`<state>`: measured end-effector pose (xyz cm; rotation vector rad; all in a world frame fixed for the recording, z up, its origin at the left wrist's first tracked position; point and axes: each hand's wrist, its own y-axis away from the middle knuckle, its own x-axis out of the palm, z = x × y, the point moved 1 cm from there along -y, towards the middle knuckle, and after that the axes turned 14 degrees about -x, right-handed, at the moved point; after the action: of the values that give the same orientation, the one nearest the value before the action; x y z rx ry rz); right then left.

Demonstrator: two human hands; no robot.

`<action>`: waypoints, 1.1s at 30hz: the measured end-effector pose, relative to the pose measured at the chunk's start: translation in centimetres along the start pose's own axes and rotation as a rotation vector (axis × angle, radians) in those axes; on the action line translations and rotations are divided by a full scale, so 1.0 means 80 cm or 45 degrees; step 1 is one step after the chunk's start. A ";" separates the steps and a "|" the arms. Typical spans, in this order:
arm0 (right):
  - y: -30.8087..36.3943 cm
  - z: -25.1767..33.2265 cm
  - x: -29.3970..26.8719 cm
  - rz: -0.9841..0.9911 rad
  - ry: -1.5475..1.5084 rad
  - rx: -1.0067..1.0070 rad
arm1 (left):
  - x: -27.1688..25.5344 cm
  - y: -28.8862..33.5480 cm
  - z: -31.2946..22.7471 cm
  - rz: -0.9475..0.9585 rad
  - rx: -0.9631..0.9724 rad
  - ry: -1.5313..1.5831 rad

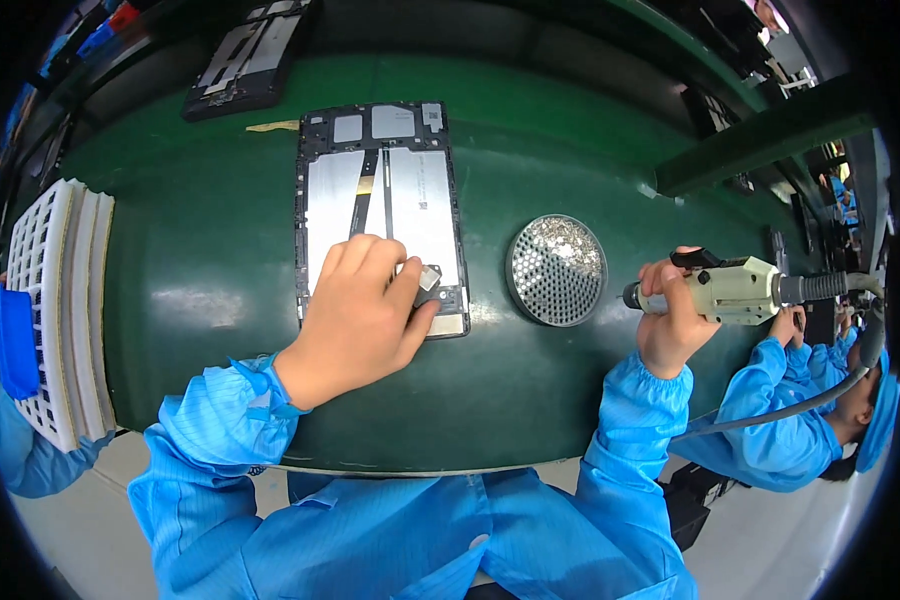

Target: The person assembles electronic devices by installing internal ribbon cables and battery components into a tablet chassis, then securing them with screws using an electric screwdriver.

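Note:
A tablet's open chassis (410,215), with silver plates, a black frame and a ribbon cable, lies flat on the green table. My left hand (355,305) rests palm down over its lower half, thumb and index finger apart. The index finger touches a small silver-and-black piece (429,279) near the lower right corner; the other fingertips lie on the plate. In my right hand (676,322) is a pale electric screwdriver (735,291) with a black lever, held sideways with its nose to the left. Between the hands stands a round perforated metal screw dish (558,275), small shiny screws gathered at its far side.
At the left edge white grid trays (65,310) stand stacked, with a blue piece (16,345) against them. Another tablet chassis (245,60) lies far left. A green metal post (770,150) rises far right. The screwdriver's cable (820,398) runs past a co-worker's blue sleeve (760,385).

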<state>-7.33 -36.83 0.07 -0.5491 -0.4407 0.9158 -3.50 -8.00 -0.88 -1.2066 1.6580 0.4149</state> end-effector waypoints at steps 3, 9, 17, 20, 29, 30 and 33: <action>-0.002 -0.002 0.000 0.001 0.002 -0.001 | -0.003 -0.003 0.006 -0.035 0.074 0.053; -0.002 -0.002 -0.003 0.032 0.002 -0.027 | 0.007 0.009 0.008 0.064 0.199 0.386; -0.004 -0.003 0.000 0.064 -0.041 -0.015 | 0.018 0.024 -0.006 -0.087 0.425 -0.038; -0.005 -0.001 0.000 0.040 -0.049 -0.022 | 0.015 0.027 -0.007 -0.077 0.427 -0.072; -0.004 0.012 0.008 0.140 -0.137 -0.068 | -0.002 0.001 0.019 0.239 0.501 0.071; -0.003 0.018 0.016 0.177 -0.215 -0.068 | 0.005 0.000 0.014 0.230 0.498 0.090; 0.000 0.037 0.048 0.296 -0.345 -0.050 | 0.022 -0.008 -0.003 0.170 0.415 0.084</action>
<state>-6.96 -32.86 2.82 -0.5206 -0.6497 1.2137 -3.04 -9.34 -2.11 -0.8793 1.7885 0.1771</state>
